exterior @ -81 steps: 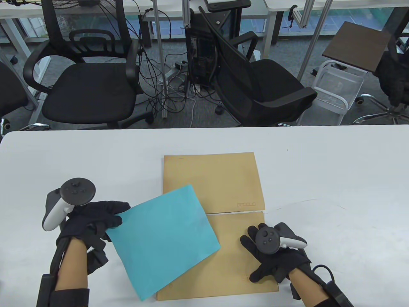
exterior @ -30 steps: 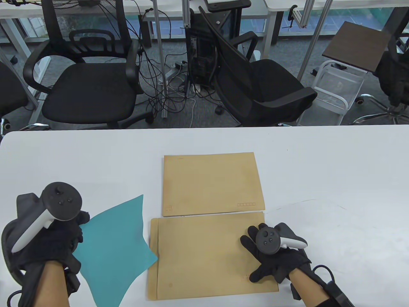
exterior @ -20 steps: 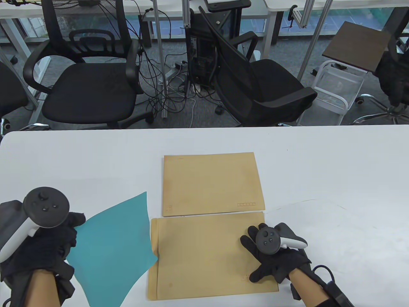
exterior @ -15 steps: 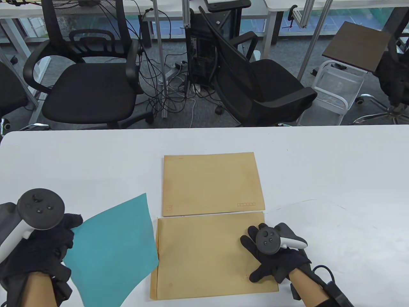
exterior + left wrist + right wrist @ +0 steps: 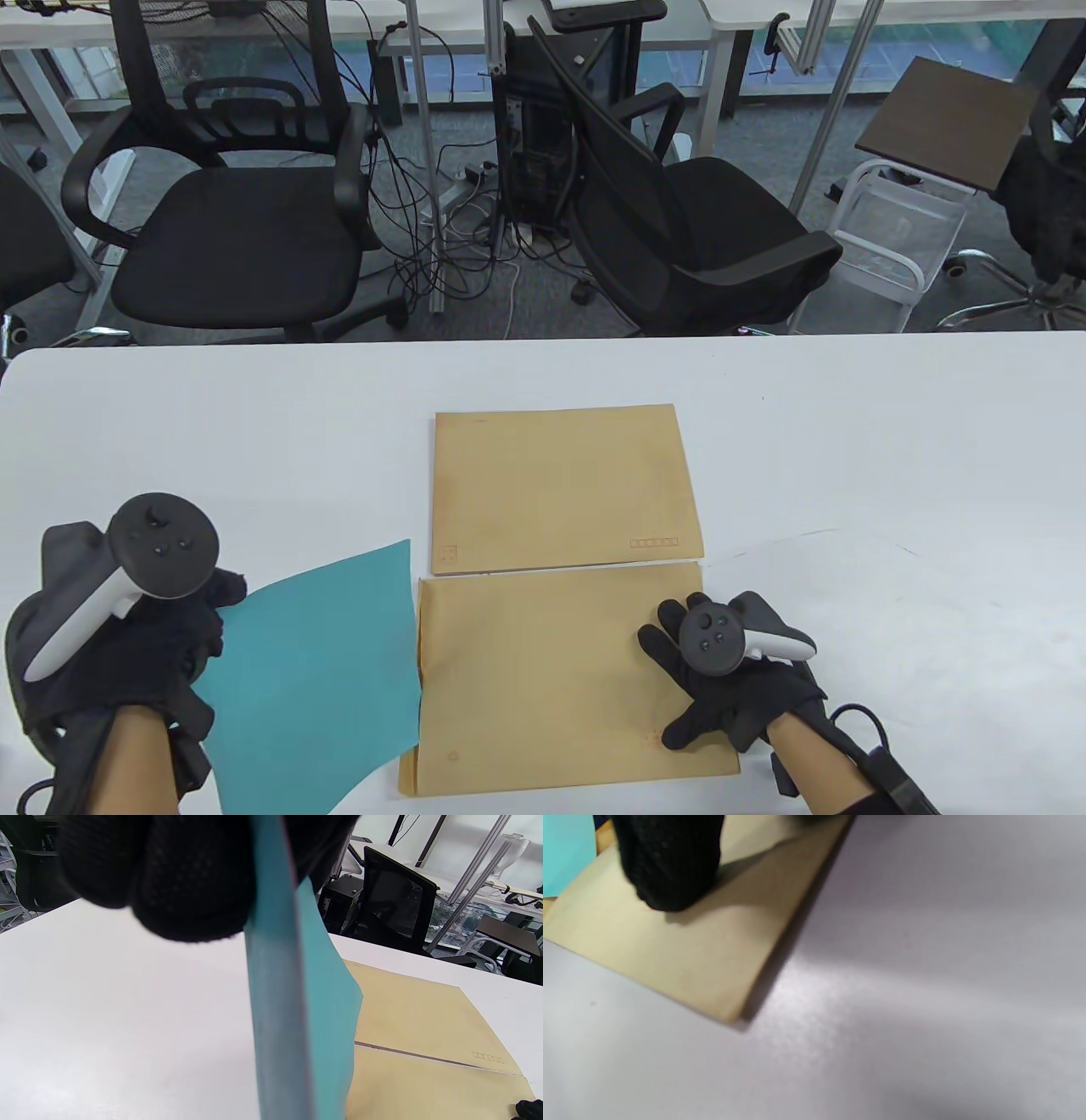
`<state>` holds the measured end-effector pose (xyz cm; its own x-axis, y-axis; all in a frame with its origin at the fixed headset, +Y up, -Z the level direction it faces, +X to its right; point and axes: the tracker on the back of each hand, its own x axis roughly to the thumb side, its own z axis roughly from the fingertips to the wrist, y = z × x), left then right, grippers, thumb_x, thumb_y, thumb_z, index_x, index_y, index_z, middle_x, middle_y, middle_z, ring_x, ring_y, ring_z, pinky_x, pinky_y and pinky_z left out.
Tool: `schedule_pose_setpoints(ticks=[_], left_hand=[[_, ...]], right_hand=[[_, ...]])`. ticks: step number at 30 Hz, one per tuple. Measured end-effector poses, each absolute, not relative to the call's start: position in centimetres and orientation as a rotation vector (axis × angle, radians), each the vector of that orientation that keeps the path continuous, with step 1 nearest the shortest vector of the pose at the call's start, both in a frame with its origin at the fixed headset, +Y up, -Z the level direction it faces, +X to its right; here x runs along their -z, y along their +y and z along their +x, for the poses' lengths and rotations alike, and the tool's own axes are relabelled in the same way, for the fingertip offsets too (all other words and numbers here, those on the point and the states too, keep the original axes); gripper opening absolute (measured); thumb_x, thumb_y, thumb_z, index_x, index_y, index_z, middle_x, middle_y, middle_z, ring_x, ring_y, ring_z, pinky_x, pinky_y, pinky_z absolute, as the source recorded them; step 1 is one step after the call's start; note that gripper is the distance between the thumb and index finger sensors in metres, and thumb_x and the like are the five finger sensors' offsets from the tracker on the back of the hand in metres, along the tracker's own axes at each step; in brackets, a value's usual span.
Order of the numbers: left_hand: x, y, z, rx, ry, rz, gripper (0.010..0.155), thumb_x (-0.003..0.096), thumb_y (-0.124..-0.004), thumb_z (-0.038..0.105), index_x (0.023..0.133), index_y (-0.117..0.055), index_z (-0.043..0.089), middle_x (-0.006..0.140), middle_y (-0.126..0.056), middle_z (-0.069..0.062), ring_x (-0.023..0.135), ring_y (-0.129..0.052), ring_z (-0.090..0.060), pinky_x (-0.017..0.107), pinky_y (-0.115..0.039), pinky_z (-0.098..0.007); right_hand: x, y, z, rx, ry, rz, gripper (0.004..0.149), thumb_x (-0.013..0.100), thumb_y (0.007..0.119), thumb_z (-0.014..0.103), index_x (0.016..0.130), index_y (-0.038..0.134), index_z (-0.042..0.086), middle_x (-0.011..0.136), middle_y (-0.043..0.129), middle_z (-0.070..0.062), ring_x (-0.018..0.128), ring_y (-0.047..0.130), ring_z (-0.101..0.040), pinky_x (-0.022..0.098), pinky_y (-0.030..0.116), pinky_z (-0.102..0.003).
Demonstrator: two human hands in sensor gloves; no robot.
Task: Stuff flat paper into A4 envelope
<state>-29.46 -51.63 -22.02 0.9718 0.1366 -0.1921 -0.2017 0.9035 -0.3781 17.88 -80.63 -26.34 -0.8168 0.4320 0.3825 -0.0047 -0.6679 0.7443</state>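
Two brown envelopes, one teal sheet, two gloved hands on a white table.

In the table view the nearer envelope [image 5: 577,675] lies flat at lower centre, and the second envelope [image 5: 564,488] lies just above it in the frame, their long edges almost touching. The single teal paper [image 5: 314,671] is at lower left, its right edge meeting the left end of the nearer envelope. The left hand [image 5: 127,654] grips the paper by its left side, fingers closed on the sheet; in the left wrist view the paper [image 5: 297,1005] hangs edge-on from those fingers [image 5: 191,878]. The right hand [image 5: 730,679], at lower right, rests flat with fingers spread on the nearer envelope's right end, and the right wrist view shows one fingertip [image 5: 670,866] pressing the envelope [image 5: 691,942] onto the table [image 5: 891,441].
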Motion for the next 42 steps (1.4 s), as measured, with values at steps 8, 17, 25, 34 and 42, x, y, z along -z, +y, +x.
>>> schedule_pose_setpoints(ticks=[8, 17, 25, 34, 42], left_hand=[[23.6, -54.1, -28.2, -0.075, 0.181, -0.491, 0.048, 0.0468, -0.081, 0.018, 0.094, -0.086, 0.019, 0.078, -0.097, -0.017, 0.034, -0.103, -0.023, 0.042, -0.088, -0.046], [25.1, -55.3, -27.4, -0.061, 0.149, -0.528, 0.047, 0.0461, -0.081, 0.018, 0.093, -0.088, 0.02, 0.078, -0.097, -0.016, 0.035, -0.103, -0.024, 0.043, -0.087, -0.047], [26.9, -57.5, -27.0, 0.025, 0.166, -0.586, 0.047, 0.0457, -0.081, 0.018, 0.092, -0.088, 0.022, 0.079, -0.097, -0.013, 0.04, -0.103, -0.023, 0.052, -0.083, -0.052], [28.7, -59.3, -26.9, 0.168, 0.245, -0.595, 0.047, 0.0479, -0.078, 0.017, 0.094, -0.085, 0.024, 0.083, -0.094, -0.012, 0.053, -0.101, -0.029, 0.057, -0.078, -0.055], [29.8, -61.1, -27.2, 0.141, 0.308, -0.68, 0.047, 0.0472, -0.078, 0.018, 0.094, -0.085, 0.021, 0.08, -0.096, -0.013, 0.041, -0.101, -0.024, 0.05, -0.082, -0.05]], right_hand=[[26.3, -80.6, 17.8, -2.535, 1.13, 0.803, 0.106, 0.049, 0.08, 0.05, 0.107, -0.004, 0.021, 0.102, -0.024, -0.011, 0.086, -0.03, -0.045, 0.049, -0.015, -0.077], [26.3, -80.6, 17.9, -2.533, 1.131, 0.804, 0.106, 0.049, 0.08, 0.05, 0.107, -0.004, 0.021, 0.102, -0.024, -0.011, 0.086, -0.031, -0.045, 0.049, -0.015, -0.077], [26.3, -80.7, 17.9, -2.529, 1.133, 0.803, 0.106, 0.049, 0.08, 0.05, 0.107, -0.004, 0.021, 0.102, -0.025, -0.011, 0.085, -0.031, -0.045, 0.049, -0.015, -0.077], [26.4, -80.7, 17.9, -2.522, 1.136, 0.804, 0.106, 0.049, 0.08, 0.05, 0.107, -0.005, 0.021, 0.101, -0.025, -0.012, 0.084, -0.031, -0.046, 0.048, -0.016, -0.076], [26.4, -80.8, 17.9, -2.514, 1.137, 0.804, 0.106, 0.049, 0.079, 0.05, 0.106, -0.005, 0.021, 0.101, -0.026, -0.012, 0.084, -0.032, -0.045, 0.048, -0.016, -0.076]])
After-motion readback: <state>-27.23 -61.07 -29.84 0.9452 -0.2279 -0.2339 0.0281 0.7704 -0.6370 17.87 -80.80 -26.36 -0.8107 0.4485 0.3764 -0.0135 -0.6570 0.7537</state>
